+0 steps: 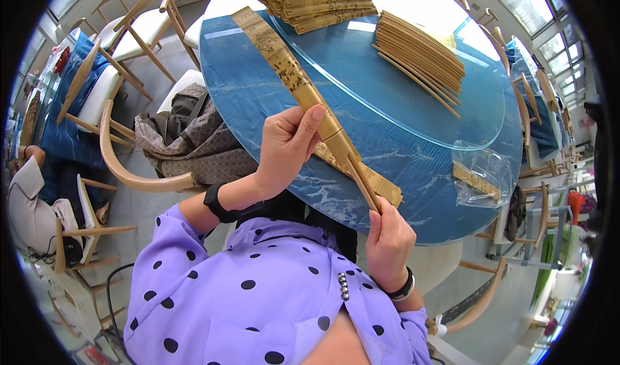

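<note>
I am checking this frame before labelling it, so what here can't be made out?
- Head view: the folded fan's lower end is hidden by the right hand.
- Its printed pattern is too small to read.
- The left hand covers its middle.
- The clear bag's contents blur under glare.

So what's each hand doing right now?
Left hand: closed on the folded bamboo fan, gripping mid-length.
Right hand: closed on the fan's lower end.

Dining hall or restaurant: round blue tabletop (pixel 258 100) with glass turntable (pixel 420 100), wooden armchairs (pixel 123 165), more blue-clothed tables (pixel 71 139) beyond.
</note>
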The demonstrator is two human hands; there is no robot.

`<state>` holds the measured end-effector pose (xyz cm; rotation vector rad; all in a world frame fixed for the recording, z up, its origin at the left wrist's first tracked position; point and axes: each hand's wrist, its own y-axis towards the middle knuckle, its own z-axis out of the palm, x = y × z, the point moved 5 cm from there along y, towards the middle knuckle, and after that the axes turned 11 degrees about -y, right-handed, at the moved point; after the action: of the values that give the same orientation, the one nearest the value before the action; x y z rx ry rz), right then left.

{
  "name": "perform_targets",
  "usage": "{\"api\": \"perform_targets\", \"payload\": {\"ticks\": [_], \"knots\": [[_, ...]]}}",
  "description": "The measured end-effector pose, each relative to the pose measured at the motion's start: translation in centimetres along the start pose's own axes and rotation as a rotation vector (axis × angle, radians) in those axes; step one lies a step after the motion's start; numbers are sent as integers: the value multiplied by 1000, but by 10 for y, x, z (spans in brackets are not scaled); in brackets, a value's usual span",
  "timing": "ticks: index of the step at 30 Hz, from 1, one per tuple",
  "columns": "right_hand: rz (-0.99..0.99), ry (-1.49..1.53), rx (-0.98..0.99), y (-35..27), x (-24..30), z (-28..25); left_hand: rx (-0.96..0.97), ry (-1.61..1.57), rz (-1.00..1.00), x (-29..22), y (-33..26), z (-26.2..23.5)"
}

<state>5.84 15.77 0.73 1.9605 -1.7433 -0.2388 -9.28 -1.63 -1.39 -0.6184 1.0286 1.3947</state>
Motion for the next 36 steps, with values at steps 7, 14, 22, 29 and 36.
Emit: {"api": "perform_targets", "payload": {"ticks": [7,14,22,29,36], "knots": [[0,-7,8,3,0,0,40,-94,28,-3,-2,-3],[52,33,-48,11,4,3,72,-104,1,8,-19,20],[15,58,-18,18,10,4,32,-19,25,2,4,6],[-116,81,-116,17,16,-11,-50,-109,116,-15,30,-12],[-171,161,-140,20,16,-9,-55,-138,104,-23,27,-12]]}}
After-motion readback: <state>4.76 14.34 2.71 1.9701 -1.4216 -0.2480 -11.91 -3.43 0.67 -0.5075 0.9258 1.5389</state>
